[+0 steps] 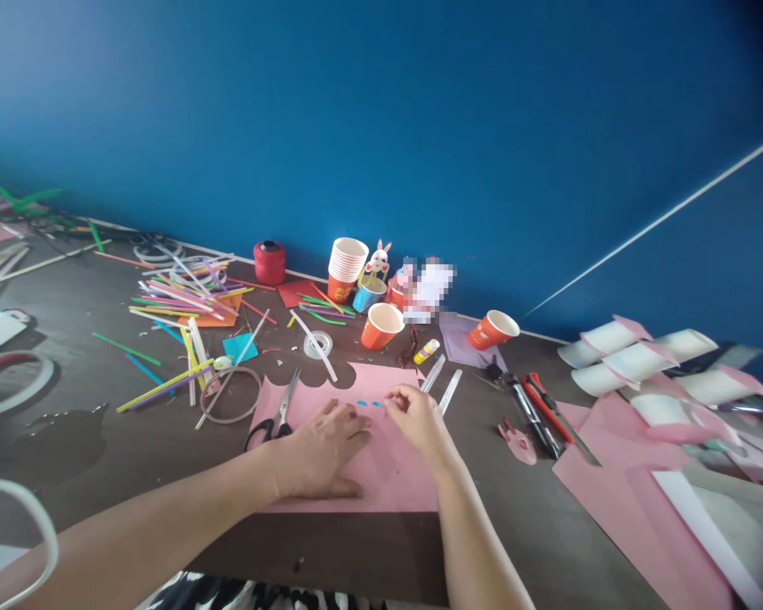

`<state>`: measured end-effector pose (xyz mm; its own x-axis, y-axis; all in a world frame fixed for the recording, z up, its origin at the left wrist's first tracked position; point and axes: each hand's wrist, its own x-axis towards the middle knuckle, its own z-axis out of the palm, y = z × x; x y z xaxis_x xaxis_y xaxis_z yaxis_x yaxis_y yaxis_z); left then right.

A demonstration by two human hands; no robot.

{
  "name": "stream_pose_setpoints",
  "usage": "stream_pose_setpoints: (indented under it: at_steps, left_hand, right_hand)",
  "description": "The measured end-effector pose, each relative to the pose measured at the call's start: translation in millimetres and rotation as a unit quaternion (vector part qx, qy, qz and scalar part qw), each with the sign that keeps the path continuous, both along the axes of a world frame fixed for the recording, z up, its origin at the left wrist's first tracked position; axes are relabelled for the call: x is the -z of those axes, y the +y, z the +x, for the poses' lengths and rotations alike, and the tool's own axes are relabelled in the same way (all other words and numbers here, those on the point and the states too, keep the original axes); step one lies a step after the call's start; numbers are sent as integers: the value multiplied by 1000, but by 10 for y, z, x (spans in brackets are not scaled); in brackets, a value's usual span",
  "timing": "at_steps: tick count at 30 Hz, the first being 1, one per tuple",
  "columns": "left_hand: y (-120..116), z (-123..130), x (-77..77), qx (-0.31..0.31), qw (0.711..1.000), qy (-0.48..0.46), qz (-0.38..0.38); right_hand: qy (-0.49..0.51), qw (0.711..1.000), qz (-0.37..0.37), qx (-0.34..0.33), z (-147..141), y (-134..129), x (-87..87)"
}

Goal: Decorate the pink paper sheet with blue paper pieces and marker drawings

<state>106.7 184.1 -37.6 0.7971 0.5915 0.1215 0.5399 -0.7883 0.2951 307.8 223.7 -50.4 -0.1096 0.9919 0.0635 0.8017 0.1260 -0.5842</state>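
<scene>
A dark brown worktop runs up to a plain deep-blue wall at the far side. On its left is a loose heap of coloured straws; beyond them, by the wall, stands a red spool of thread. Far and central are a stack of paper cups and a single orange cup. To the right lie a red cutter, more pink sheets and white paper rolls.

In the near middle, a pink paper lies flat under my hands. My left fingers are spread, palm down on it, gripping nothing. Two small blue pieces rest on its far part, just beyond my left fingertips. Immediately right of them, my right fingers are drawn together in a pinch; I cannot tell whether they hold anything. Black-handled scissors lie to the left, across the paper's edge.
</scene>
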Motion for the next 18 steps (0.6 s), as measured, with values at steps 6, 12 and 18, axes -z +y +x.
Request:
stream_pose_setpoints:
  at_steps: [6,12,18]
  left_hand:
    - [-15,-15,-8,-5,1000,-16,-16]
    - [4,-28,6,-1,999,-30,-35]
    - [40,-43,-11,0,998,-34,-55]
  right_hand:
    - [-67,998,21,-1,-64,-39,5]
    - [-105,993,43,-19,-79,-29,57]
    - [-53,998,19,-4,-74,-10,43]
